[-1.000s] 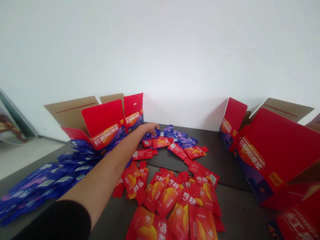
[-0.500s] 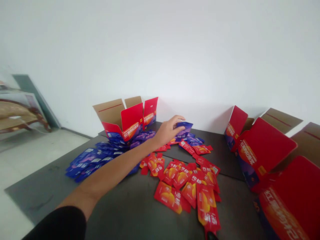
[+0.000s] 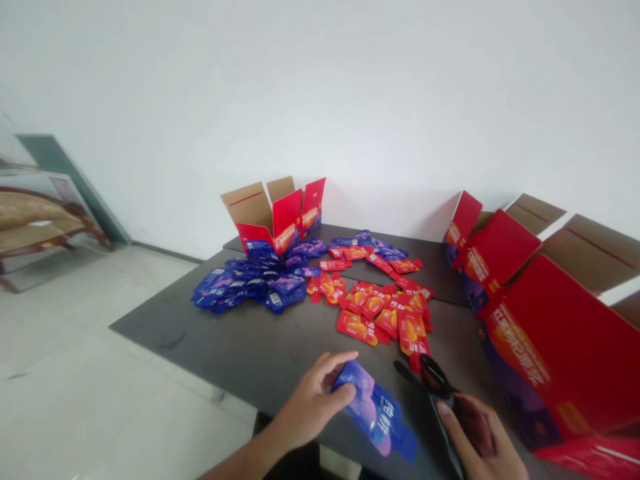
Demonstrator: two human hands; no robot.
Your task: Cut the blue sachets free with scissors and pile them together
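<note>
My left hand (image 3: 320, 393), in the lower middle, grips a blue-purple pouch (image 3: 373, 413) by its upper left end, thumb on top. The pouch slants down to the right over the table's near edge. At the lower right, my right hand (image 3: 483, 433) is closed around a black object (image 3: 443, 427) with a loop-shaped far end and a thin dark prong beside it; its kind is unclear. Beyond my hands lie red-orange pouches (image 3: 377, 303), overlapping in a loose pile. A larger heap of blue-purple pouches (image 3: 250, 283) is to their left.
Open red cartons (image 3: 540, 340) line the right side of the dark table (image 3: 220, 340). More open cartons (image 3: 287, 220) stand at the back left, against the blue heap. Behind rises a white wall (image 3: 380, 100). A wooden-framed sofa (image 3: 35, 227) is on the floor at far left.
My left hand has come back from the far pile towards me, carrying the blue-purple pouch. My right hand and most of the black object have come into view. The camera view has shifted.
</note>
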